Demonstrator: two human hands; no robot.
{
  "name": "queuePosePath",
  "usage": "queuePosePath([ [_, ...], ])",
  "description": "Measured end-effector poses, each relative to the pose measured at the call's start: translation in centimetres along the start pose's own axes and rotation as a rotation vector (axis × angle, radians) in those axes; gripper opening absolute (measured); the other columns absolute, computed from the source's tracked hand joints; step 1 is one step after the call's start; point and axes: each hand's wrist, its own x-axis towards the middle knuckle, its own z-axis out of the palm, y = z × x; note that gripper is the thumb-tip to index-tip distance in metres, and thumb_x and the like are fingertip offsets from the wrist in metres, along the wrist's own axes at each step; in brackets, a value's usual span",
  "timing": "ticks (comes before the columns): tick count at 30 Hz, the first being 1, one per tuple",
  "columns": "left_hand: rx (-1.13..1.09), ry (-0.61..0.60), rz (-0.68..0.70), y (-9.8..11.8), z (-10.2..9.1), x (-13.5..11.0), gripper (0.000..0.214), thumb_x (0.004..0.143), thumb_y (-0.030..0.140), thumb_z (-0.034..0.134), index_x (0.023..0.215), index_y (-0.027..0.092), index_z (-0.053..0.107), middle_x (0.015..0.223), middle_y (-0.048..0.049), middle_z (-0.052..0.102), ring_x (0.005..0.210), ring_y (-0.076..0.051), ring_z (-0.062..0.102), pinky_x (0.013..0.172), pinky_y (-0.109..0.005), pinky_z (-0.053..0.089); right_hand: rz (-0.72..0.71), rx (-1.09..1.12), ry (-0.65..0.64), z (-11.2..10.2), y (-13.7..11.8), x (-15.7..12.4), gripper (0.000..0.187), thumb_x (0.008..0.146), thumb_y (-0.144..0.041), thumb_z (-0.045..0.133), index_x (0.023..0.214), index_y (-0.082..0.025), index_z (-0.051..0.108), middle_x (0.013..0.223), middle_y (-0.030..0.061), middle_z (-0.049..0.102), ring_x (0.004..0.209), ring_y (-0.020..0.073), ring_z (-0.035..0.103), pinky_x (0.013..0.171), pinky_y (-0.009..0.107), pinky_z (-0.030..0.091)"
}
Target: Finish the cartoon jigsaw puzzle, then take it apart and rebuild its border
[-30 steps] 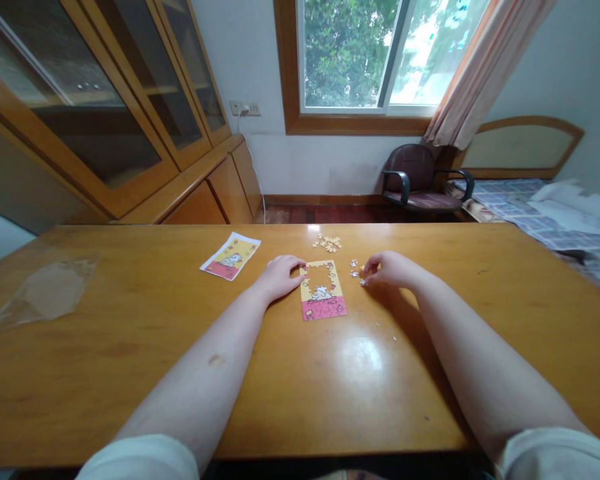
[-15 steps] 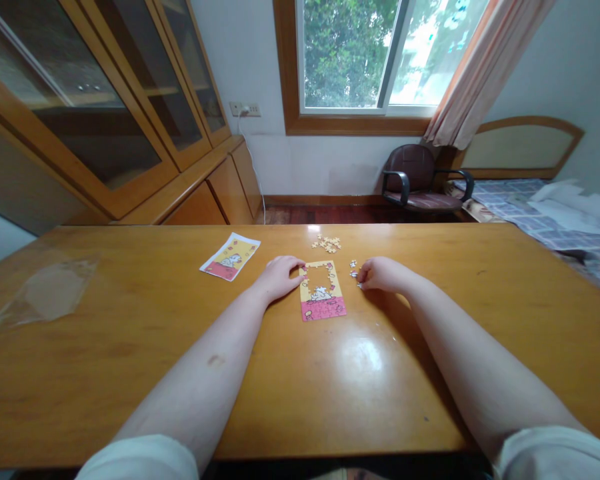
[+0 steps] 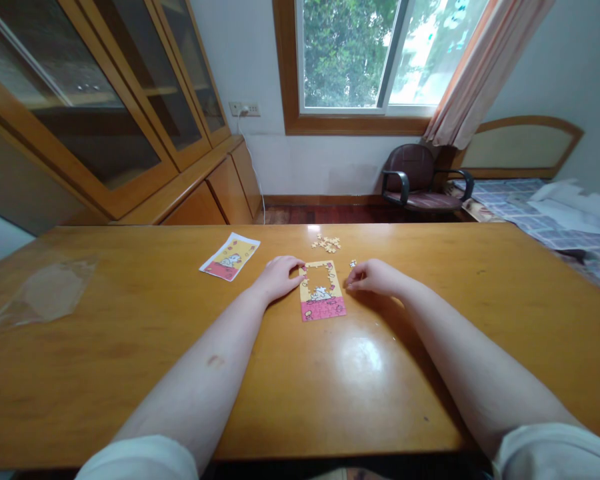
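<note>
A partly assembled jigsaw puzzle (image 3: 323, 308), pink below and yellow above with a white figure, lies in front of me. An opening through which the table shows takes up its upper middle. At the puzzle's left edge rests my left hand (image 3: 280, 277), thumb and forefinger apart and touching the border. My right hand (image 3: 373, 277) is just right of the puzzle, its fingertips pinched together low over the table. The puzzle piece in that pinch is mostly hidden by the fingers. Beyond them lies a loose white piece (image 3: 353, 263).
A pile of yellow puzzle pieces (image 3: 327, 244) lies past the puzzle. Left of my left hand is a printed picture sheet (image 3: 231, 257). A clear plastic bag (image 3: 50, 290) lies at the far left of the wooden table (image 3: 290, 393). Behind the table stands a chair (image 3: 415, 177).
My right hand has moved left, closer to the puzzle's right edge. The piece that was at its fingertips no longer shows on the table there. My left hand stays in place.
</note>
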Motion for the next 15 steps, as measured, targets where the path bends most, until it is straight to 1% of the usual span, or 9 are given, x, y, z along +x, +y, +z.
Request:
queuePosePath([
  [3, 0.001, -0.002, -0.005, 0.1, 0.0, 0.0, 0.032, 0.082, 0.04, 0.058, 0.109, 0.023, 0.067, 0.113, -0.0052, 0.068, 0.107, -0.025, 0.058, 0.099, -0.04, 0.042, -0.027, 0.15, -0.037, 1.5, -0.6, 0.0, 0.021, 0.073, -0.032, 0.07, 0.087, -0.016, 0.075, 0.074, 0.004, 0.072, 0.055, 0.0122, 0.056, 0.054, 0.025, 0.044],
  [5, 0.001, 0.001, -0.005, 0.0, 0.1, 0.0, 0.033, 0.082, 0.04, 0.058, 0.109, 0.023, 0.067, 0.112, -0.0054, 0.068, 0.107, -0.025, 0.058, 0.099, -0.04, 0.042, -0.044, 0.169, -0.022, 2.6, -1.0, 0.0, 0.02, 0.074, -0.031, 0.07, 0.087, -0.016, 0.074, 0.075, 0.0038, 0.072, 0.056, 0.012, 0.057, 0.056, 0.025, 0.045],
  [9, 0.002, 0.009, -0.001, -0.2, 0.3, 0.1, 0.032, 0.082, 0.039, 0.058, 0.109, 0.023, 0.067, 0.113, -0.005, 0.068, 0.108, -0.025, 0.058, 0.099, -0.04, 0.042, -0.07, 0.075, 0.078, 3.8, -1.4, 0.1, 0.014, 0.075, -0.029, 0.071, 0.083, -0.018, 0.074, 0.078, 0.003, 0.073, 0.068, 0.0142, 0.062, 0.067, 0.026, 0.047],
  [13, -0.007, 0.008, 0.0, -0.2, 0.2, 0.1, 0.032, 0.082, 0.04, 0.058, 0.109, 0.024, 0.067, 0.112, -0.0049, 0.068, 0.108, -0.025, 0.058, 0.1, -0.04, 0.042, -0.057, -0.029, 0.126, 4.0, -1.4, 0.1, 0.013, 0.078, -0.028, 0.068, 0.086, -0.02, 0.074, 0.077, 0.0017, 0.072, 0.068, 0.0142, 0.062, 0.066, 0.025, 0.045],
  [15, -0.01, 0.005, -0.003, -0.1, 0.2, 0.1, 0.033, 0.082, 0.041, 0.058, 0.109, 0.024, 0.067, 0.113, -0.0051, 0.068, 0.108, -0.025, 0.058, 0.1, -0.041, 0.042, -0.057, -0.065, 0.15, 3.8, -1.3, 0.1, 0.015, 0.079, -0.03, 0.067, 0.089, -0.021, 0.074, 0.078, 0.0019, 0.072, 0.068, 0.0142, 0.062, 0.064, 0.025, 0.044],
])
